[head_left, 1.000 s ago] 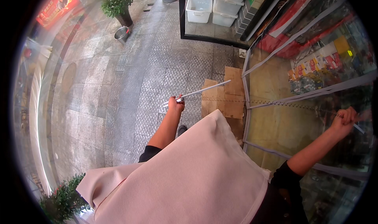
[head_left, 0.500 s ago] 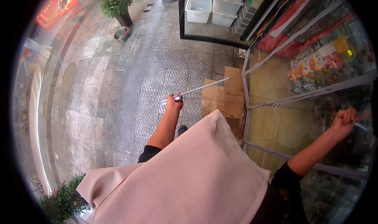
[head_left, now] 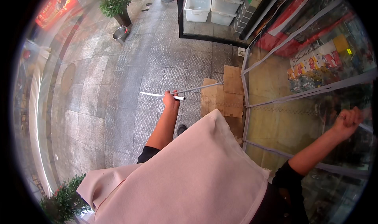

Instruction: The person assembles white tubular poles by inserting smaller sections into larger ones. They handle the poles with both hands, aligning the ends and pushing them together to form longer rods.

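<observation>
My left hand (head_left: 170, 100) is closed around a white tube (head_left: 179, 98) with a dark end, held out over the paving. From the same hand, a thin grey rod (head_left: 201, 87) runs right toward the cardboard, and a white strip (head_left: 151, 94) sticks out to the left. Whether these are one tool or separate pieces, I cannot tell. At the far right, my right hand (head_left: 349, 119) is curled shut close to the glass pane (head_left: 275, 125). A pale strip shows beside its fingers; what it grips, if anything, is hidden.
A pale pink apron (head_left: 189, 176) spreads below me. Flattened cardboard (head_left: 233, 92) lies against the glass front. Ahead are a metal bucket (head_left: 120, 34), a potted plant (head_left: 115, 5), white plastic bins (head_left: 197, 8) and a black-framed glass panel (head_left: 210, 39). Boxed goods (head_left: 315, 64) sit behind the glass.
The pieces in my left hand have turned: the white strip now reaches out left and the grey rod's far end has dropped back. My right hand has shifted slightly right.
</observation>
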A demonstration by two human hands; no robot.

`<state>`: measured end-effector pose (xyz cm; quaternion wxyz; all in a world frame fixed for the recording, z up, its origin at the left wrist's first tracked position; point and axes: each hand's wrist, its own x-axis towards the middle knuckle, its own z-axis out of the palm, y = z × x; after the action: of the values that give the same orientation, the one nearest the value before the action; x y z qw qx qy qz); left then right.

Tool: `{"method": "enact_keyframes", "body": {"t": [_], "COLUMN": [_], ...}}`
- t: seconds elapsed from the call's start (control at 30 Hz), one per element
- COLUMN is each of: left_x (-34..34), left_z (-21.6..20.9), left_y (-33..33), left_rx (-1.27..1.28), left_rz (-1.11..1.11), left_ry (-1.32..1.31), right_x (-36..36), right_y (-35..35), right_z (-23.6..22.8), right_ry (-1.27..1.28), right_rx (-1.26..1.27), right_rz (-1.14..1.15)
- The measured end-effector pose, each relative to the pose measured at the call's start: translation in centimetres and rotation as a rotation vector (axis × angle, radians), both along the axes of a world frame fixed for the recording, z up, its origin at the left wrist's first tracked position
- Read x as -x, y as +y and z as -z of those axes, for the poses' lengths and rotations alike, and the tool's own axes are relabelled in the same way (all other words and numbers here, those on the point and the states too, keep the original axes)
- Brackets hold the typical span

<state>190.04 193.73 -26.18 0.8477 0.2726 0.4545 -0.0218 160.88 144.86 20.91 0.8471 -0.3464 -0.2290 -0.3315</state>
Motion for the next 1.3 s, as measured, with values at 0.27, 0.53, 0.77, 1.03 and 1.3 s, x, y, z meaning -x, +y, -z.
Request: {"method": "enact_keyframes", "body": {"t": [0.27, 0.53, 0.77, 1.03, 1.3], "left_x": [0.0, 0.4, 3.7, 9.9, 12.3], "left_z": [-3.9, -13.1, -23.1, -24.3, -21.9], "left_y": [-1.0, -2.5, -6.6, -10.8, -10.9], "left_rx": [0.004, -0.077, -0.119, -0.224, -0.118], "left_rz": [0.019, 0.057, 0.123, 0.426, 0.633], "left_ry": [-0.175, -0.446, -0.935, -1.200, -1.126], "right_x": [-4.5, -6.2, -6.6, -8.7, -7.5], "right_y": [5.5, 13.0, 18.4, 24.5, 23.7], "right_z": [9.0, 18.8, 25.2, 26.6, 30.0], "right_ry": [0.175, 0.615, 0.960, 0.856, 0.736], "right_rx": [-0.065, 0.091, -0.140, -0.496, -0.414], "right_rz": [0.192, 0.404, -0.089, -0.332, -0.276]}}
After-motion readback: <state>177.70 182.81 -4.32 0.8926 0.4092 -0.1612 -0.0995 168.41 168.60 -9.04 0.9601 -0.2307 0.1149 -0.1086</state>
